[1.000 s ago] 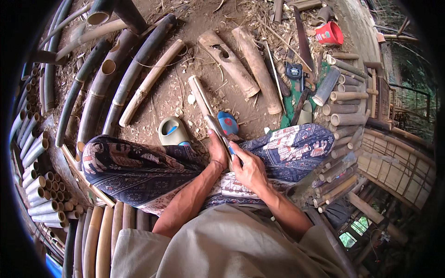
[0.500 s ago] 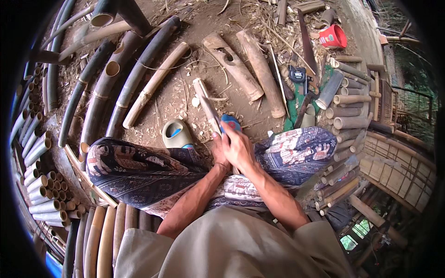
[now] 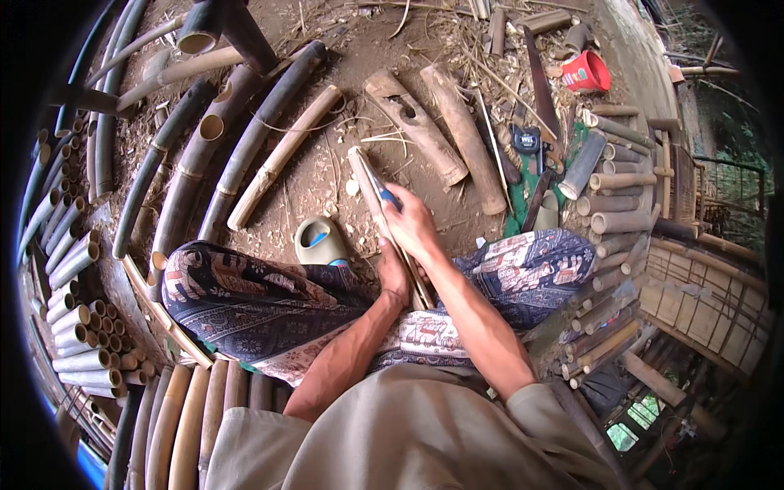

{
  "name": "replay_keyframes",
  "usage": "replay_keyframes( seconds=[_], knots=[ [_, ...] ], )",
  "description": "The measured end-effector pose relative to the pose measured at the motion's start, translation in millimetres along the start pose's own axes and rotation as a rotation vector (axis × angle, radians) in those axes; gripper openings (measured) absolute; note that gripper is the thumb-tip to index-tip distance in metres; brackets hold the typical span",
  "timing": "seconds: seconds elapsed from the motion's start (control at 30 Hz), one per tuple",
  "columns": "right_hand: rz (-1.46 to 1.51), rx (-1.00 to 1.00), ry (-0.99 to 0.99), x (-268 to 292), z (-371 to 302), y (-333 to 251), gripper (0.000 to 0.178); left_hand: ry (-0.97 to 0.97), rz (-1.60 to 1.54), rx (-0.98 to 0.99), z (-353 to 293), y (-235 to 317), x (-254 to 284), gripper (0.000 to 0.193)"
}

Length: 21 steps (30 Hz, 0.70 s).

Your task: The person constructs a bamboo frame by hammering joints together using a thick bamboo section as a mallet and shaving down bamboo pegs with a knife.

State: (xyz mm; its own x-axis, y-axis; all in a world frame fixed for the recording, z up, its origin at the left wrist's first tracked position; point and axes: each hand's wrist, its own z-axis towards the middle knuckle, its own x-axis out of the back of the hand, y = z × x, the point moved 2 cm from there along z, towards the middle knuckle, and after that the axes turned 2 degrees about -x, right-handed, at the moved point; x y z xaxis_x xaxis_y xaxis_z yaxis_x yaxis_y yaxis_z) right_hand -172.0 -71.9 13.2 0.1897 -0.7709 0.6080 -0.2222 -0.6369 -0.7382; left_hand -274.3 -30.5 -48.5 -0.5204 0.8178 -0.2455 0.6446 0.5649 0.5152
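A split bamboo strip (image 3: 370, 189) slants from my lap out over the dirt floor. My left hand (image 3: 395, 273) is wrapped round its lower part, near my lap. Higher up, my right hand (image 3: 413, 222) is closed on the blue handle of a knife (image 3: 389, 194). The knife's thin metal blade lies along the strip's right side, pointing toward its far end. Most of the handle is hidden by my fingers. Pale shavings are scattered on the ground around the strip. An olive clog (image 3: 323, 243) with blue showing inside stands left of my hands.
Bamboo poles (image 3: 282, 159) lie at the left, and two thick pieces (image 3: 464, 139) lie ahead. Further right are a handsaw (image 3: 542, 86), a black-and-blue tape measure (image 3: 527, 139) and a red bucket (image 3: 586, 73). Cut bamboo tubes (image 3: 612, 198) are stacked along the right side.
My right hand has slid forward along the strip, away from my left hand, and the knife now shows. The whole view has shifted slightly.
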Motion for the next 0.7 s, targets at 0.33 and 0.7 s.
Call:
replay_keyframes(
  seconds=[0.33,0.7],
  knots=[
    [-0.093,0.071,-0.092,96,-133,-17,0.04,-0.225,-0.41,0.381,-7,8,-5,0.077],
    [-0.32,-0.048,-0.099,79,-127,-20,0.039,-0.025,-0.214,0.218,-13,12,-9,0.076]
  ],
)
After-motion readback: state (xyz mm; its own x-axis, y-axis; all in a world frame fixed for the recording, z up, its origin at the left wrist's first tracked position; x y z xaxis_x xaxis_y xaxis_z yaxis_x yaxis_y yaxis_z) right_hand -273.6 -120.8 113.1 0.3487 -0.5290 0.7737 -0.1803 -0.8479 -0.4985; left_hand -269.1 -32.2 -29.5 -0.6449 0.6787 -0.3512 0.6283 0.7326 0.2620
